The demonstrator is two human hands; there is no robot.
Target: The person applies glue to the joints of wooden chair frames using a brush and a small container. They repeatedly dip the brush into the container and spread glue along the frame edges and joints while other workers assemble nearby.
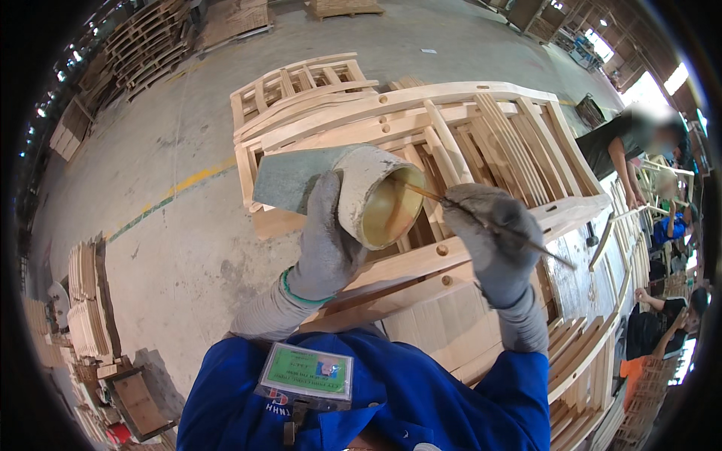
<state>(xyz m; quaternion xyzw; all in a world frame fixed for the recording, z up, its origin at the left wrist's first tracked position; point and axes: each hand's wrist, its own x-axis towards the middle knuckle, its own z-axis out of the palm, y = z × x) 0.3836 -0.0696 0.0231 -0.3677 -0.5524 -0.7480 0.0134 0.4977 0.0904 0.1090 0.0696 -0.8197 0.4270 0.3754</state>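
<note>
Your left hand (327, 237) curls round pale cup (359, 184), mouth facing 4 o'clock; your right hand (492, 237) pinches thin stick (426, 193), long axis 10-to-4 o'clock, upper end inside cup, at right hand's 10 o'clock.

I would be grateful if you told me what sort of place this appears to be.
Probably a woodworking or furniture workshop: slatted wooden frames lie stacked before the person, bundled wooden pieces stand at the left, and a broad, marked concrete floor stretches beyond.
</note>
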